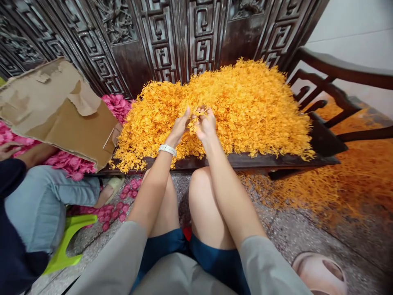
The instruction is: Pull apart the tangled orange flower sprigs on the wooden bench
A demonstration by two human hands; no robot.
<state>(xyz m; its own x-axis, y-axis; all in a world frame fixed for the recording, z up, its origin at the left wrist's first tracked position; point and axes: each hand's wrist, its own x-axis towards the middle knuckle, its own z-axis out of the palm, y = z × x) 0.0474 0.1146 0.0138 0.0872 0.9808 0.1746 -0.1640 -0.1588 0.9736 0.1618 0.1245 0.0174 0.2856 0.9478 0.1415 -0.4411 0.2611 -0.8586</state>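
- Head view: you are reaching over your bare knees (199, 184) with both forearms into a heap of orange florets (248, 106), which is lying piled on the seat of a dark wooden settee (233, 162).
- At the heap's near middle: your left hand (179, 129) is pinching a tuft of the florets, its fingers (186, 116) pressing together at the tips, with a white wristband (167, 150) circling the wrist.
- Just beside it: your right hand (205, 125) is pinching florets too, its fingers (202, 111) bunching together.
- Behind the heap: a carved wooden panel (196, 37) is standing upright, touching the heap's back edge.
- Left of the heap: a torn cardboard sheet (58, 110) is lying tilted over pink flowers (116, 106).
- Farther left: a co-worker's hand (9, 149) is resting near the pink flowers, above a denim-covered knee (39, 200) and a green plastic stool (66, 241).
- Right of the heap: loose florets are spreading across the speckled stone floor (307, 192).
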